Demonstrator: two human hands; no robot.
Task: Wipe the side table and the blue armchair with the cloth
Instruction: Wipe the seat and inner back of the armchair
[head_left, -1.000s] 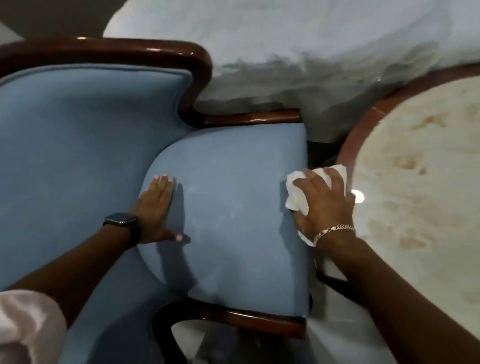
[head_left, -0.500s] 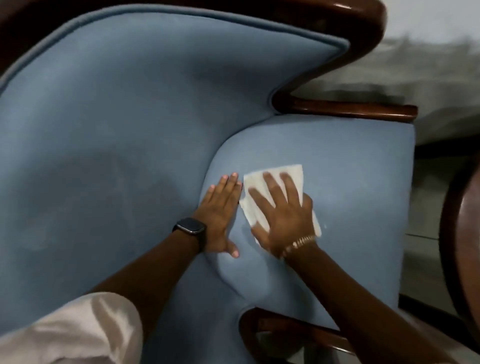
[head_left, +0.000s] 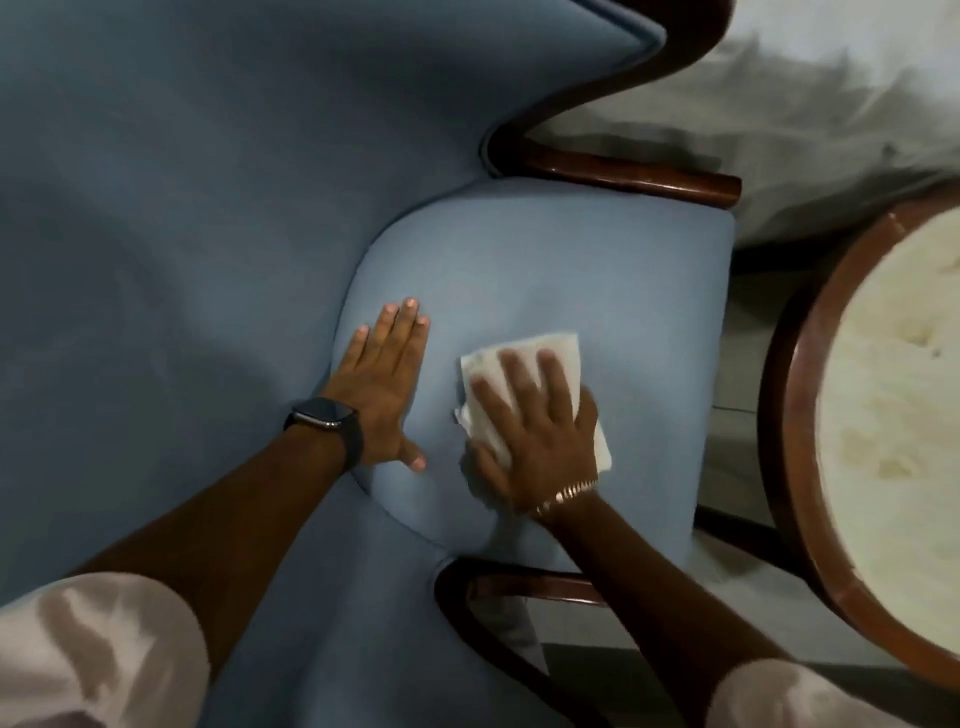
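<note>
The blue armchair fills the left and middle of the head view, with its padded side panel in the centre. My right hand presses a folded white cloth flat against that panel, fingers spread over it. My left hand, with a dark watch at the wrist, lies flat and empty on the panel's left part, just beside the cloth. The round side table with a dark wooden rim and a pale stained top stands at the right edge.
Dark wooden frame pieces of the chair run above and below the panel. A white bedcover lies behind, at the upper right. A narrow strip of floor separates the chair from the table.
My right hand slid the cloth from the panel's right edge toward my left hand, then a little back to the right. The view swung, and the table top shows again at the right.
</note>
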